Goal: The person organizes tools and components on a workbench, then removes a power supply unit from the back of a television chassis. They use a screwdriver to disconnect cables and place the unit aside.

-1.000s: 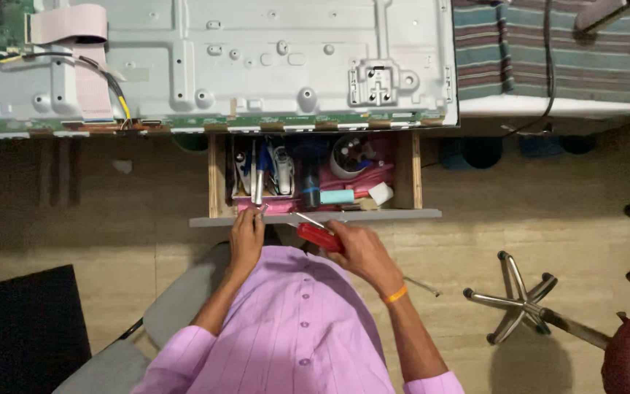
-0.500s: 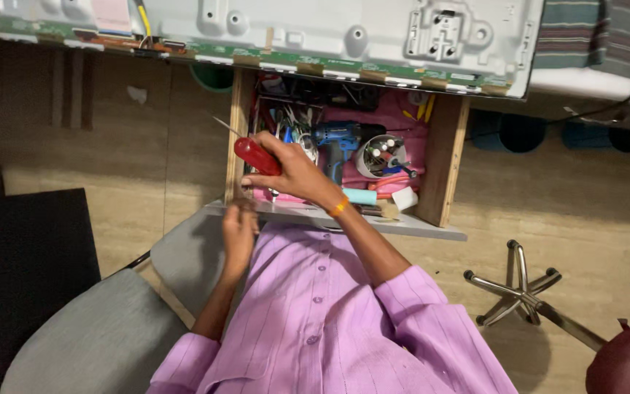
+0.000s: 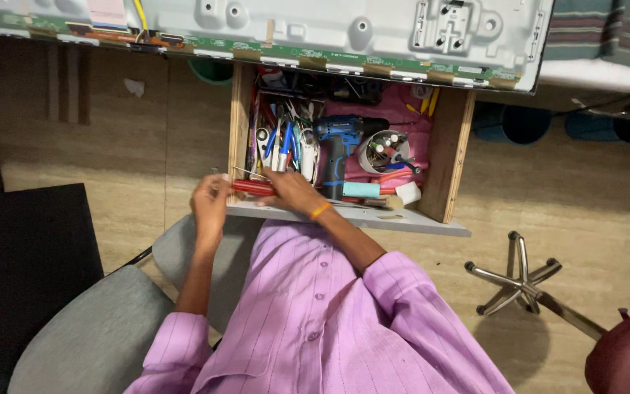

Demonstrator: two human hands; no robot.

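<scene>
My right hand [image 3: 293,191], with an orange band at the wrist, is closed on a red-handled screwdriver [image 3: 253,187] held level over the front left corner of the open wooden drawer [image 3: 449,157]. My left hand [image 3: 209,204] pinches the screwdriver's left end, just outside the drawer's left wall. Inside the drawer lie a blue cordless drill [image 3: 337,135], several pens and small tools [image 3: 282,142], and a round tin of bits [image 3: 384,151] on a pink liner.
A large grey metal panel with a green circuit strip [image 3: 329,29] lies on the table above the drawer. I sit on a grey chair [image 3: 82,328]. A black block [image 3: 23,255] is at left; a chrome chair base [image 3: 519,281] and a maroon seat [image 3: 628,357] are at right.
The screwdriver has swung from pointing up and left to lying level. My left hand rose from my lap to its left end. The view shifted slightly.
</scene>
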